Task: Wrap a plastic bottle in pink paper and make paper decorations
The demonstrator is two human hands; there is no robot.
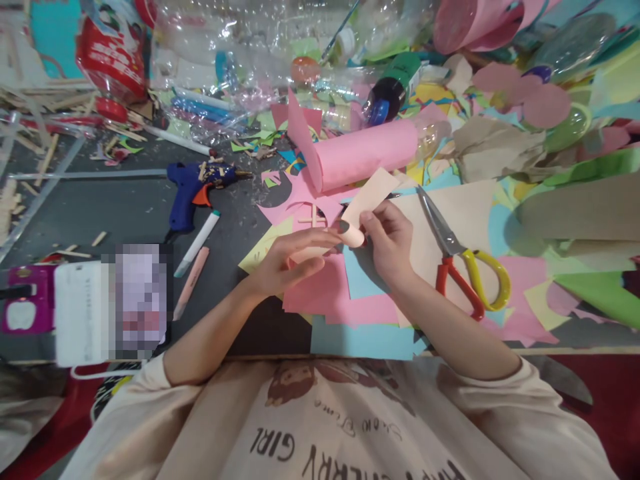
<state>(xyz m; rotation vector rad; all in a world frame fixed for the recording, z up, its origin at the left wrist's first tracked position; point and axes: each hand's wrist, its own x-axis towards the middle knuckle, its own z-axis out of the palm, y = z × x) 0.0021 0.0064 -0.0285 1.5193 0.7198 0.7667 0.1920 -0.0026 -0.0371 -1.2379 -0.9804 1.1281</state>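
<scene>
A cream paper strip [374,195] is pinched between the thumb and fingers of my right hand [393,240]. Its lower end curls into a small roll [354,235]. My left hand [295,260] has its fingers stretched out, the tips against the left side of that roll and the thumb apart from them. Pink paper sheets [320,283] and light blue paper [367,337] lie under both hands. Just behind the strip rests a bottle wrapped in pink paper [367,153]. Scissors [453,250] with one red and one yellow handle lie right of my right hand.
To the left are a blue glue gun [185,193], a teal-capped marker [197,243], a pink marker [191,283] and a phone [143,297]. Clear plastic bottles [260,40] crowd the back. Paper scraps [545,100] cover the right side. The table's front edge [290,358] runs close to my body.
</scene>
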